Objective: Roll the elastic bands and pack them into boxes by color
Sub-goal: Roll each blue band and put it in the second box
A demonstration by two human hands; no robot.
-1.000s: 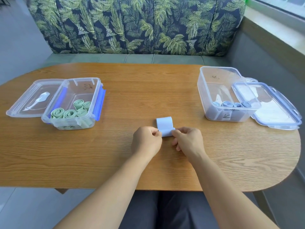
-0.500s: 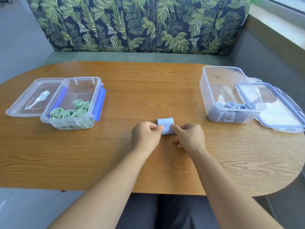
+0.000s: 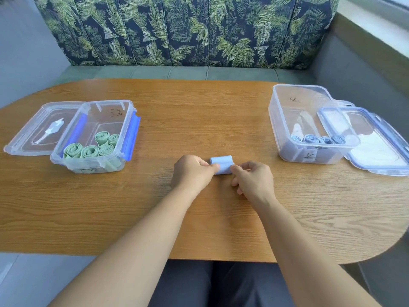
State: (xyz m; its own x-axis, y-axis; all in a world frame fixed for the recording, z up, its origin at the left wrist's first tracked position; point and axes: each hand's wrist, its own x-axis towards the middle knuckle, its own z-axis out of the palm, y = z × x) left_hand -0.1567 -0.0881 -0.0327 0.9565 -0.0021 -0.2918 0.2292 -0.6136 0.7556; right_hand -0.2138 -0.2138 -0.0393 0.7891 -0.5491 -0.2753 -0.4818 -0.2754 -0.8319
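Note:
A light blue elastic band [image 3: 222, 164], almost wholly rolled, lies on the wooden table [image 3: 199, 120] in the middle. My left hand [image 3: 192, 171] pinches its left end and my right hand [image 3: 252, 177] pinches its right end. On the left, a clear box [image 3: 94, 120] holds several green rolls [image 3: 89, 150]. Another clear box [image 3: 294, 103] on the right holds several blue rolls [image 3: 317, 139] along its near wall.
One clear lid [image 3: 42, 129] lies flat to the left of the green box. A blue-rimmed lid [image 3: 380, 142] leans against the right box, near the table's right edge. A leaf-patterned sofa [image 3: 188, 29] stands behind the table.
The loose flat tail of the blue band has been rolled up; the roll is now shorter and thicker. Both hands stay at its ends.

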